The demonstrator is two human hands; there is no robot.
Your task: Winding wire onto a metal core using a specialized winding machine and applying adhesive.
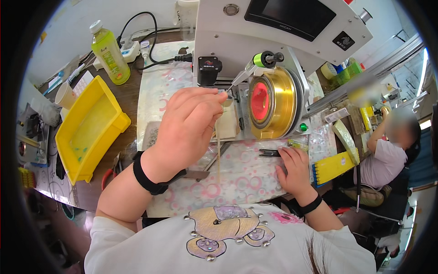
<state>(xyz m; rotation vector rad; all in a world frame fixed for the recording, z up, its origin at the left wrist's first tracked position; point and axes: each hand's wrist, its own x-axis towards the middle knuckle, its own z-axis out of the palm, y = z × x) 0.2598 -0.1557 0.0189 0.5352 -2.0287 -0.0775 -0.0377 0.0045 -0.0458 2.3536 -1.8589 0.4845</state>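
My left hand (pixel 189 121) is raised in front of the white machine, its fingertips pinched together beside the slanted needle-like arm (pixel 238 78). What the pinch holds is hidden by the fingers. Below it shows a thin tan stick (pixel 218 160); whether the hand holds it I cannot tell. To the right of the fingers stands a gold wheel (pixel 285 105) with a red centre. My right hand (pixel 294 166) rests on the patterned table cover, thumb apart from the fingers. Its fingertips touch or lie right beside the end of a small black tool (pixel 269 153).
A white machine (pixel 223 32) with a dark screen fills the back. On the left are a yellow tray (pixel 121 121), a green drink bottle (pixel 109 55) and red-handled pliers (pixel 108 176). A metal strip (pixel 197 174) lies by my left wrist. Another person (pixel 388 141) sits at the right.
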